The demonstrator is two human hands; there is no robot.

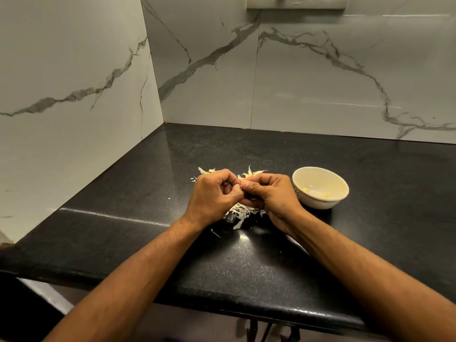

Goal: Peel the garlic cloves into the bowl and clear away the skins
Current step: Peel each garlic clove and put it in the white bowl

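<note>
My left hand point(214, 193) and my right hand point(270, 193) meet above the black counter, fingers curled, pinching a small garlic clove point(242, 184) between their fingertips; the clove is almost wholly hidden by the fingers. A heap of pale papery garlic skins point(240, 211) lies on the counter under and behind both hands. A cream bowl point(320, 175) stands just right of my right hand, with a few peeled pale-yellow cloves point(306, 190) in its bottom.
The black speckled counter point(246, 262) runs into a corner of white marble-pattern walls at the back left. Its front edge curves across the bottom. A switch plate point(296, 2) sits high on the back wall.
</note>
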